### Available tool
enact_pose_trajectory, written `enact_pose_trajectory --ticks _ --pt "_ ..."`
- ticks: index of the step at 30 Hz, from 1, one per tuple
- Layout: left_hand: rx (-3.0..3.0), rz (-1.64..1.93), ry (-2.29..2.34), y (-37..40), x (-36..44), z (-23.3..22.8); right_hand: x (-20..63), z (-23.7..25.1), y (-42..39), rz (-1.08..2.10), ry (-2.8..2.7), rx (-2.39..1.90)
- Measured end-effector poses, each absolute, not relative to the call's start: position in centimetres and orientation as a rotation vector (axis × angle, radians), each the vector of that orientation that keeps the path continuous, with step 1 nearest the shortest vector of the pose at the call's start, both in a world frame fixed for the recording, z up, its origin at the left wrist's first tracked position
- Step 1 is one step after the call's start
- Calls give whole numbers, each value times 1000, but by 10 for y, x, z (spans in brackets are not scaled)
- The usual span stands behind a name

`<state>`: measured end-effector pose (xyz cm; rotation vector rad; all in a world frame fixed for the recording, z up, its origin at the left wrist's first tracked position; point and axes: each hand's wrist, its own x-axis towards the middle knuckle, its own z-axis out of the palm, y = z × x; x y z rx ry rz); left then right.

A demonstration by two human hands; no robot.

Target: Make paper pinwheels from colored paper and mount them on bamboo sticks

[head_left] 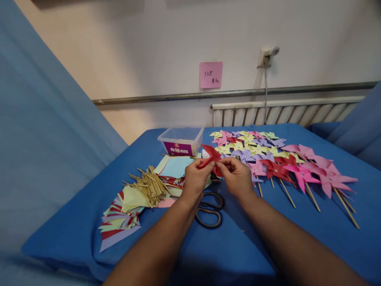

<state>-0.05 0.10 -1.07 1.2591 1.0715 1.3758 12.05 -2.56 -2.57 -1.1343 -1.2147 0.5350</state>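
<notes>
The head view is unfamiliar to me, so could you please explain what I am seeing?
There is no robot here: a camera worn on a person's head looks forward and down at two bare hands. The left hand and right hand hold folded red paper between their fingers. Below it on the blue cloth lie black-handled scissors. To the left are thin sticks, fanned coloured paper pieces and a clear plastic box; to the right, rows of paper pinwheels.

A blue-covered table is carrying scissors near its centre, a clear box at eleven o'clock, cut papers at nine, and pinwheels at two.
</notes>
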Motion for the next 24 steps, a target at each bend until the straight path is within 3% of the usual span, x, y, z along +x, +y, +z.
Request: enact_pose_trajectory --ticks 12,24 --pt "1506 1407 1182 -6 -1 1 124 -21 -30 375 -1328 -1156" --pt "1704 1459 1251 -14 -1 7 126 -14 -29 563 -1270 -1126"
